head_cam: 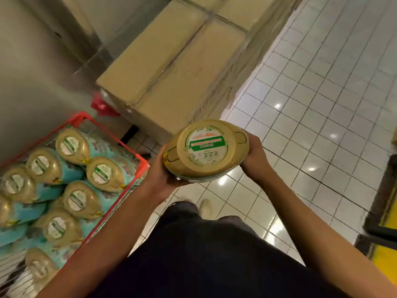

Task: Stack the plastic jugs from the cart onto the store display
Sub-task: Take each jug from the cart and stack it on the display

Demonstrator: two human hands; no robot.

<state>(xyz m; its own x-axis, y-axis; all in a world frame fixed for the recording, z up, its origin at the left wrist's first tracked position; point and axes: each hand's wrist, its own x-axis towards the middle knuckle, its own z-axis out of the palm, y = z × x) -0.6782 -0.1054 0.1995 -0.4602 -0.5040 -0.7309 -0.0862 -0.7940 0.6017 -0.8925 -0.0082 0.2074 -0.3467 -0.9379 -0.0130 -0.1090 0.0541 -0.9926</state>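
I hold one plastic jug point(206, 149) upright in front of me, above the tiled floor; its gold lid with a round white and green label faces the camera. My left hand point(160, 171) grips its left side and underside. My right hand point(254, 154) grips its right side. Several more jugs point(71, 198) with gold lids and turquoise labels lie stacked in the red wire cart point(141, 166) at the lower left. No store display is clearly in view.
Large taped cardboard boxes point(176, 67) are stacked ahead, beside a grey wall point(38, 67) on the left. Glossy white floor tiles point(311, 104) spread to the right. A dark and yellow fixture point(382, 222) stands at the right edge. My legs and a shoe point(205, 208) show below.
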